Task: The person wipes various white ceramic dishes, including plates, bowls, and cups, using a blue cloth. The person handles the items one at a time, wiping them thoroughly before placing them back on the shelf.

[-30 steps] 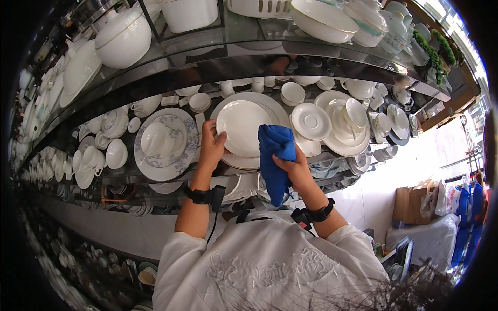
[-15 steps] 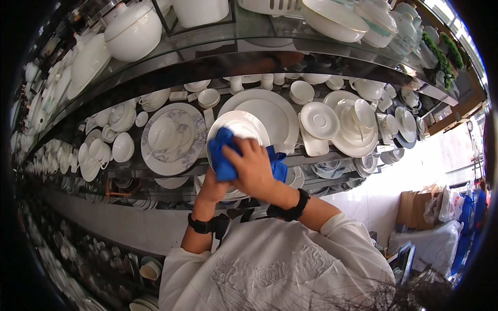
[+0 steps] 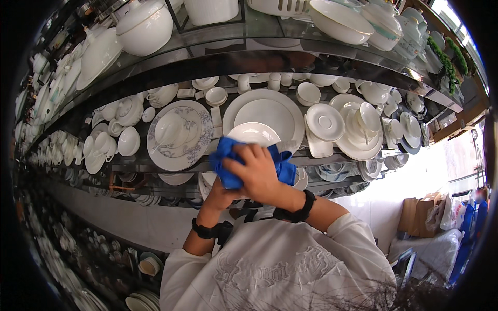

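Note:
A blue cloth (image 3: 227,155) is bunched under my right hand (image 3: 261,175), whose fingers bend over it and press it on a white plate (image 3: 254,133). Only the far part of that plate shows past the cloth. From below, my left hand (image 3: 220,197) grips the plate's near side; its fingers are mostly hidden behind cloth and plate. Just beyond, a large white plate (image 3: 298,116) lies on the shelf. To the left is a blue-patterned plate (image 3: 194,150) with a bowl on it.
A glass shelf (image 3: 212,54) above carries a lidded tureen (image 3: 145,31) and an oval bowl (image 3: 342,23). A saucer (image 3: 326,122) and a stacked cup (image 3: 369,118) stand at right. More dishes fill lower shelves. Cardboard boxes (image 3: 425,212) sit on the floor at right.
My right hand and the cloth have shifted toward me over the held plate, now covering its near part. The view has moved slightly, so the shelves appear lower and further right.

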The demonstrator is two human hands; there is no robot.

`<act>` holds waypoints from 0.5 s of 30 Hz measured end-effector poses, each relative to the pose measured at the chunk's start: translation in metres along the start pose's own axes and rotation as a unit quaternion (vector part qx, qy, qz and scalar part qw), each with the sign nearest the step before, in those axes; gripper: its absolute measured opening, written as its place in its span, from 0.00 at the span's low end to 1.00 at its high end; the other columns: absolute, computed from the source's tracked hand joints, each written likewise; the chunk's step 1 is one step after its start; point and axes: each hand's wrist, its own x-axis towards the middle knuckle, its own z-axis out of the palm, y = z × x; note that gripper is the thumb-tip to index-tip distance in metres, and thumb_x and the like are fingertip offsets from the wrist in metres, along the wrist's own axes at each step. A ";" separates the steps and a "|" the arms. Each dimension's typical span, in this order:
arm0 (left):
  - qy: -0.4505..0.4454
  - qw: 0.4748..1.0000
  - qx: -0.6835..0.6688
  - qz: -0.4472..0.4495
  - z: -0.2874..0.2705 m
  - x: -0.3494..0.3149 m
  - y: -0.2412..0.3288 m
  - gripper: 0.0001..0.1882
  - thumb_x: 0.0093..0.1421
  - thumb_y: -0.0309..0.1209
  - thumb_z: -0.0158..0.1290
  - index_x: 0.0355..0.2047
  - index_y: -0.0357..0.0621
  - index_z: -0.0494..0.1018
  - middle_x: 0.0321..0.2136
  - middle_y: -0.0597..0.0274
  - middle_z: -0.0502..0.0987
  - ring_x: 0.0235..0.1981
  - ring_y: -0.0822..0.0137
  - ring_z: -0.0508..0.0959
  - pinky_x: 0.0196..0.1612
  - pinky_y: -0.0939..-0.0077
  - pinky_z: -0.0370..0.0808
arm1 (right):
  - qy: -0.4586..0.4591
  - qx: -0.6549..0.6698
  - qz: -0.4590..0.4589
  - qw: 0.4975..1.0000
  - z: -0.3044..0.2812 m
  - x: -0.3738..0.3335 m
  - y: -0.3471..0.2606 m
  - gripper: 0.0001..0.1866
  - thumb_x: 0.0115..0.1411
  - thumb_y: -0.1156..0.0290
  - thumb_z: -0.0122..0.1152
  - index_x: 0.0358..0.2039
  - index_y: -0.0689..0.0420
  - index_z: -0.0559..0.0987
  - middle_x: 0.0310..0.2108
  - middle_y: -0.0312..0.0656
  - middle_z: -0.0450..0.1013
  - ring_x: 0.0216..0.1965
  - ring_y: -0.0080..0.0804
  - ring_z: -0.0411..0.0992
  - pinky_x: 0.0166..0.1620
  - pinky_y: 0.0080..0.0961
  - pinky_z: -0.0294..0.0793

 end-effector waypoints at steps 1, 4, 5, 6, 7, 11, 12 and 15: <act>-0.017 1.000 0.003 0.006 0.000 0.003 0.010 0.37 0.49 0.18 0.54 0.61 0.37 0.57 0.56 0.57 0.67 0.58 0.65 0.67 0.60 0.67 0.64 | -0.017 -0.006 -0.023 1.000 -0.002 -0.008 0.000 0.28 0.38 0.73 0.63 0.45 0.45 0.76 0.46 0.43 0.67 0.45 0.44 0.65 0.42 0.39 0.65; -0.027 0.998 -0.041 -0.032 -0.010 0.005 0.010 0.40 0.47 0.16 0.55 0.63 0.37 0.55 0.57 0.57 0.66 0.58 0.63 0.66 0.62 0.65 0.62 | -0.003 -0.014 -0.011 1.000 0.003 -0.034 0.029 0.30 0.35 0.75 0.64 0.45 0.45 0.76 0.47 0.44 0.67 0.46 0.46 0.65 0.43 0.39 0.65; -0.008 0.999 -0.041 -0.030 -0.004 0.004 0.018 0.40 0.47 0.15 0.54 0.62 0.35 0.54 0.56 0.56 0.66 0.58 0.63 0.67 0.61 0.66 0.63 | 0.018 -0.001 0.032 0.999 0.000 -0.031 0.037 0.31 0.34 0.77 0.64 0.45 0.48 0.76 0.47 0.45 0.67 0.46 0.49 0.65 0.43 0.42 0.66; -0.019 0.999 -0.037 -0.019 -0.005 0.003 0.013 0.40 0.48 0.16 0.54 0.63 0.35 0.54 0.56 0.55 0.66 0.58 0.63 0.67 0.61 0.67 0.63 | 0.063 -0.007 0.071 0.995 0.002 -0.026 0.042 0.31 0.34 0.79 0.63 0.46 0.50 0.75 0.47 0.46 0.67 0.45 0.50 0.65 0.43 0.43 0.66; -0.031 0.998 -0.040 -0.035 -0.004 0.002 0.014 0.40 0.50 0.18 0.57 0.63 0.35 0.53 0.56 0.56 0.66 0.58 0.64 0.67 0.61 0.67 0.63 | 0.080 -0.016 0.109 0.991 -0.001 -0.018 0.042 0.31 0.34 0.79 0.62 0.46 0.51 0.75 0.46 0.46 0.67 0.45 0.50 0.65 0.43 0.44 0.66; -0.058 0.998 -0.025 -0.028 -0.001 0.001 0.011 0.44 0.53 0.32 0.65 0.64 0.36 0.52 0.58 0.55 0.65 0.59 0.62 0.65 0.62 0.65 0.63 | 0.101 -0.030 0.128 0.986 0.006 0.005 0.026 0.30 0.36 0.77 0.63 0.46 0.50 0.76 0.45 0.47 0.67 0.45 0.48 0.66 0.43 0.41 0.66; -0.039 0.995 -0.089 -0.022 0.000 0.000 0.007 0.45 0.54 0.37 0.63 0.64 0.36 0.51 0.58 0.55 0.64 0.60 0.61 0.65 0.62 0.64 0.63 | 0.090 -0.032 0.115 0.989 0.007 0.007 0.018 0.29 0.37 0.76 0.63 0.45 0.49 0.77 0.45 0.47 0.67 0.45 0.48 0.66 0.42 0.40 0.66; -0.004 0.957 -0.289 -0.007 0.002 -0.001 0.006 0.45 0.58 0.57 0.52 0.65 0.38 0.52 0.61 0.52 0.62 0.62 0.56 0.62 0.62 0.57 0.63 | 0.034 0.008 0.048 0.998 0.008 0.000 -0.006 0.26 0.40 0.73 0.63 0.45 0.46 0.77 0.46 0.45 0.67 0.45 0.45 0.66 0.42 0.38 0.65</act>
